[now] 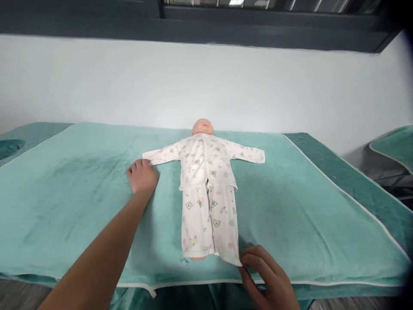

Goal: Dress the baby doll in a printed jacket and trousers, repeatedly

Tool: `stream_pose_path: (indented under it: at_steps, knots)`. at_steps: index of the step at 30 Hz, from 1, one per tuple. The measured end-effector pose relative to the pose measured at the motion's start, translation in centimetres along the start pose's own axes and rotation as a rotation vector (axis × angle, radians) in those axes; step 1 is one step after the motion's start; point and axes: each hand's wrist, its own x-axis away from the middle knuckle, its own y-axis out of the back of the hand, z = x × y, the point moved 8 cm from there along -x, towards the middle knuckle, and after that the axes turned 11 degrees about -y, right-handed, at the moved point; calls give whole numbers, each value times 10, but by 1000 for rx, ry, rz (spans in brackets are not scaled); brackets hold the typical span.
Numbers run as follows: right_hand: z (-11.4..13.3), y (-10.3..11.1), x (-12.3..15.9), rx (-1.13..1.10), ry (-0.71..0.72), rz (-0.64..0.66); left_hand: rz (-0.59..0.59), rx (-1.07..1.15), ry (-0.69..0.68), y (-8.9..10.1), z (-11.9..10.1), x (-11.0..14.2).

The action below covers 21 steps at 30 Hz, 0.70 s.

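Observation:
A baby doll (204,126) lies on its back in a white printed jacket (206,161) with both sleeves spread sideways. Matching white trousers (197,219) cover its legs. At the sleeve cuff on the left, my left hand (142,175) rests with curled fingers against the cloth's edge; its fingertips are hidden. Down by the trouser hem, my right hand (269,275) pinches the outer corner of the right-hand trouser leg between thumb and fingers, drawing it out to a point. Part of a doll's foot (198,258) shows under the left-hand leg.
Under the doll spreads a light green plush cover (274,193) with white piping, over darker green cloth (355,181). A white wall (206,82) rises behind, below a dark frame (206,28). Another green cloth (395,144) hangs at the right.

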Motion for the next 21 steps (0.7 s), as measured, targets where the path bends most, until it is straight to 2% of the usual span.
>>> stream_pose_path:
  at_steps: [3, 5, 8, 10, 13, 15, 17, 18, 21]
  knots:
    - [-8, -6, -2, 77, 10, 31, 0, -7, 1, 0, 0, 1]
    - [-10, -4, -7, 108, 37, 108, 2, -1, 7, 0, 0, 1]
    - [-4, 13, -20, 129, 69, 178, 4, 20, 18, -1, 1, 1]
    - [1, 31, -36, 98, 55, 124, 5, 34, 20, -1, 2, 1]
    - [1, 52, -79, -18, -27, -47, 5, 31, 25, 0, 2, 1]
    - [-15, 55, -120, -130, -158, -202, -2, 29, 31, 1, 2, 1]
    - [-45, 46, -165, -237, -339, -312, -8, 35, 40, 3, 2, 1]
    - [-60, 35, -188, -240, -403, -299, -8, 37, 44, 3, 3, 1]
    - [-96, 7, -239, -35, -507, -264, 7, 36, 39, 3, 2, 1]
